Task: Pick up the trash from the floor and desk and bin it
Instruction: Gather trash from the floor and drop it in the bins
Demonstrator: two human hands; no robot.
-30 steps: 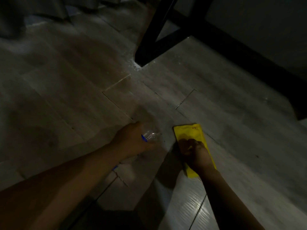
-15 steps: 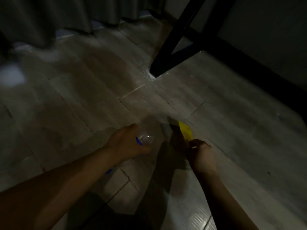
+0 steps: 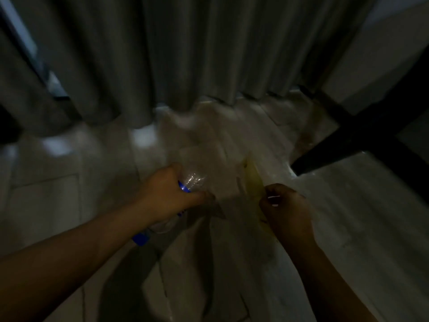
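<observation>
Above floor point(image 3: 348, 205), between both hands: trash held up. Left hand point(image 3: 167, 194) curled round clear bottle point(image 3: 193, 180), blue cap point(image 3: 140, 238) poking out behind palm. Right hand point(image 3: 285, 205) pinching yellow wrapper point(image 3: 253, 182) by near edge, sheet standing just ahead of it. Risk of wrapper slipping from so thin a pinch; of slick bottle squirming loose. No bin in view.
</observation>
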